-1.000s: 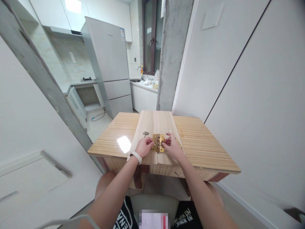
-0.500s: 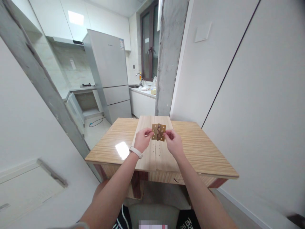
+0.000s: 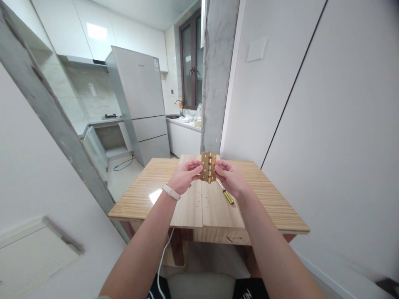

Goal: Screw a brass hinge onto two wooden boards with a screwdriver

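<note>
A brass hinge point(image 3: 208, 167) with several screw holes is held up in the air above two pale wooden boards point(image 3: 190, 203) that lie side by side on the table. My left hand point(image 3: 184, 176), with a white wristband, pinches the hinge's left leaf. My right hand point(image 3: 230, 177) pinches its right leaf. Small screw holes show in the boards just below my hands. A screwdriver point(image 3: 226, 192) with a yellow and black handle lies on the right board, under my right hand.
The boards rest on a striped wooden table point(image 3: 268, 199). A grey concrete pillar point(image 3: 215, 79) stands just behind the table, with a white wall to the right. A fridge point(image 3: 140, 99) and kitchen counter lie further back on the left.
Both hands lifted the hinge off the boards and raised it toward the camera. The screw holes and the screwdriver on the boards are now uncovered.
</note>
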`<state>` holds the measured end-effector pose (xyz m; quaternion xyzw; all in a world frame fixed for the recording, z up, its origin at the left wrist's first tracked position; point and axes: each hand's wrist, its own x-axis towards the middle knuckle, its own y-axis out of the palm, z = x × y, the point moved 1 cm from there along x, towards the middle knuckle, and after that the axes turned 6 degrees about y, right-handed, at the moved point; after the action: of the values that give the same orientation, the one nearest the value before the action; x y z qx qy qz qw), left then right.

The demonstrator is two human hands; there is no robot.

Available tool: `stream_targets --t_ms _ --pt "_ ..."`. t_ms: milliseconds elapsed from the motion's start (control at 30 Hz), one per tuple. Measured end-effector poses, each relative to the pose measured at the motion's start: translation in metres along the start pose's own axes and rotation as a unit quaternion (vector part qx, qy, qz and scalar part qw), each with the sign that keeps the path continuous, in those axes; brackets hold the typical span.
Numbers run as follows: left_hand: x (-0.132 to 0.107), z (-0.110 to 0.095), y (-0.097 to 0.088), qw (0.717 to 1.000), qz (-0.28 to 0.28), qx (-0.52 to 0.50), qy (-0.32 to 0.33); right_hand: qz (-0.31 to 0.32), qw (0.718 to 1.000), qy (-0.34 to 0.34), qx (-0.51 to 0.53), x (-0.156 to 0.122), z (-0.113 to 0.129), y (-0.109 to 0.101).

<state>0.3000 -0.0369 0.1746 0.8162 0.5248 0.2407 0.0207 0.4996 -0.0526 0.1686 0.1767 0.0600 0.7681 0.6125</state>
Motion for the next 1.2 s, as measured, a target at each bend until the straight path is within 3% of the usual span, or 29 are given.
stream_targets --t_ms 133,233,300,400,500,567,633,733,800,867,967,1100,1200 --pt "0.003 -0.006 0.004 0.998 -0.029 0.048 0.036 -0.059 0.997 -0.020 -0.040 0.001 0.007 0.001" --pt "0.003 -0.012 0.009 0.979 -0.079 0.162 0.093 -0.131 0.982 -0.065 -0.117 -0.002 0.011 0.006" --pt "-0.001 -0.014 0.017 0.945 -0.120 0.263 0.150 -0.181 0.962 -0.109 -0.170 -0.007 0.010 0.015" --pt "-0.010 -0.014 0.035 0.903 -0.129 0.353 0.210 -0.262 0.908 -0.172 -0.277 -0.018 0.006 0.036" --pt "-0.015 -0.014 0.044 0.894 -0.125 0.364 0.230 -0.289 0.874 -0.209 -0.332 -0.025 0.005 0.047" --pt "-0.015 -0.017 0.040 0.906 -0.137 0.338 0.214 -0.281 0.890 -0.199 -0.300 -0.025 0.009 0.041" --pt "-0.012 -0.019 0.030 0.937 -0.134 0.270 0.177 -0.231 0.932 -0.166 -0.223 -0.023 0.016 0.029" --pt "-0.010 -0.020 0.017 0.989 -0.045 0.112 0.082 -0.121 0.979 -0.079 -0.141 -0.021 0.026 0.015" --pt "-0.011 -0.018 0.014 0.998 -0.012 0.037 0.039 -0.077 0.992 -0.036 -0.098 -0.021 0.029 0.012" --pt "-0.013 -0.015 0.013 1.000 -0.003 0.002 0.025 -0.060 0.996 -0.017 -0.063 -0.021 0.027 0.013" --pt "-0.014 -0.011 0.013 0.999 -0.012 0.024 0.039 -0.083 0.995 -0.031 -0.053 -0.020 0.020 0.012" --pt "-0.015 -0.008 0.012 0.981 -0.074 0.152 0.090 -0.151 0.975 -0.093 -0.137 -0.021 0.013 0.012" --pt "-0.020 -0.007 0.018 0.941 -0.122 0.277 0.151 -0.202 0.940 -0.136 -0.241 -0.027 0.008 0.021"
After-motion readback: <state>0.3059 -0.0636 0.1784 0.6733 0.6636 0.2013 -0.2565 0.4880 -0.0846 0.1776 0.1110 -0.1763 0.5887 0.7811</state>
